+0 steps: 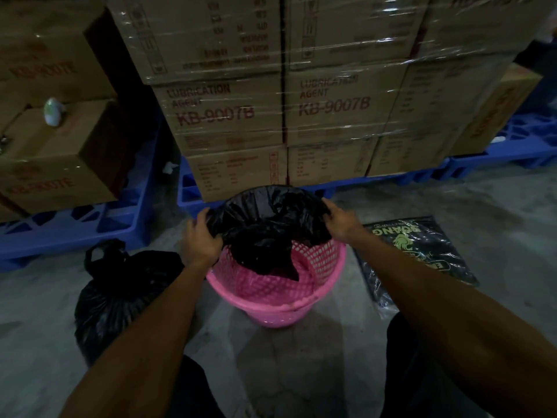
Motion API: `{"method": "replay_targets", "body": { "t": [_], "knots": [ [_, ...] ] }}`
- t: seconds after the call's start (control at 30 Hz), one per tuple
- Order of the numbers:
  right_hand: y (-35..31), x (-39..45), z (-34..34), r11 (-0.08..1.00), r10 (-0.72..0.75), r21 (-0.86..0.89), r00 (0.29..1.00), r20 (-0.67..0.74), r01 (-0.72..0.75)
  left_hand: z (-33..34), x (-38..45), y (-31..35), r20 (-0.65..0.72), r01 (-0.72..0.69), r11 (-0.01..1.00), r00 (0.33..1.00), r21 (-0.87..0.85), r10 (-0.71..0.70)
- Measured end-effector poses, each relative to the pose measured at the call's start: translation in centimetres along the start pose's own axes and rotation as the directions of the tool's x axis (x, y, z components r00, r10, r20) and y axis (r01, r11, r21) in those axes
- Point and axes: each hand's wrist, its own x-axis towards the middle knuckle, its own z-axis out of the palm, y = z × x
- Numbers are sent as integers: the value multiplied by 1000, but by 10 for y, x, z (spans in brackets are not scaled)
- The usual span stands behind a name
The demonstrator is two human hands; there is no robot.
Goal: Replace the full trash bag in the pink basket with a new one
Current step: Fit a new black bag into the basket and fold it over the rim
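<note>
Left hand (pixel 202 236) and right hand (pixel 342 221) each gripped the new bag (pixel 268 224) by its mouth over the pink basket (pixel 277 300); thin, limp, probably slippery film, best held at the hem.

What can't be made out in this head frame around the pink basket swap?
- Far rim of the pink basket: covered by the new black bag.
- Fingertips of left hand and right hand: buried in the film, so each grip's closure is unclear.
- Contents of the tied full bag: opaque plastic, dim light.
- Bag pack label: glare, partly behind the right forearm.
- Small print on the cartons: blurred under stretch wrap.
</note>
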Motion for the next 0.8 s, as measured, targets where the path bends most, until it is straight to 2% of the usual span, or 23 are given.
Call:
{"method": "replay_targets", "body": {
  "t": [0.07, 0.13, 0.17, 0.23, 0.3, 0.37, 0.43, 0.47, 0.53, 0.6, 0.67, 0.7, 0.73, 0.8],
  "knots": [
    [6, 2, 9, 1000, 22, 21, 999, -23, -21, 0, -6, 17, -71, -280, 931, 950, 235, 304],
    [12, 2, 16, 992, 57, 114, 997, -61, -49, 1, -13, 34, 18, -499, 776, 845, 385, 534],
    [14, 2, 19, 986, 64, 158, 994, -87, -50, 2, -17, 41, 103, -567, 714, 807, 409, 582],
    [16, 2, 24, 968, 89, 244, 988, -127, -55, 3, -24, 53, 306, -649, 652, 760, 392, 573],
    [16, -1, 27, 942, 121, 330, 977, -174, -57, 8, -32, 64, 482, -673, 646, 727, 360, 489],
    [14, -8, 28, 880, 231, 457, 958, -171, -131, 19, -39, 72, 581, -690, 623, 694, 368, 425],
    [10, -16, 27, 857, 311, 478, 931, -188, -190, 30, -45, 79, 613, -703, 585, 683, 404, 398],
    [6, -21, 25, 900, 264, 410, 933, -245, -147, 35, -48, 81, 613, -711, 561, 681, 423, 401],
    [-1, -27, 21, 988, 27, 150, 942, -333, 25, 42, -51, 86, 595, -734, 518, 669, 438, 446],
    [-3, -26, 22, 982, -160, -134, 955, -249, 130, 43, -53, 88, 583, -768, 496, 635, 405, 507],
    [2, -20, 25, 947, -182, -303, 952, -245, 104, 42, -58, 89, 599, -812, 486, 573, 324, 558],
    [3, -19, 25, 953, -167, -295, 938, -305, 74, 41, -62, 89, 616, -822, 507, 546, 261, 568],
    [5, -19, 22, 979, -124, -197, 912, -392, 48, 38, -67, 88, 637, -815, 550, 524, 182, 566],
    [16, -16, 15, 991, 83, 129, 851, -518, -18, 33, -81, 87, 656, -797, 602, 482, 53, 580]
  ]
}}
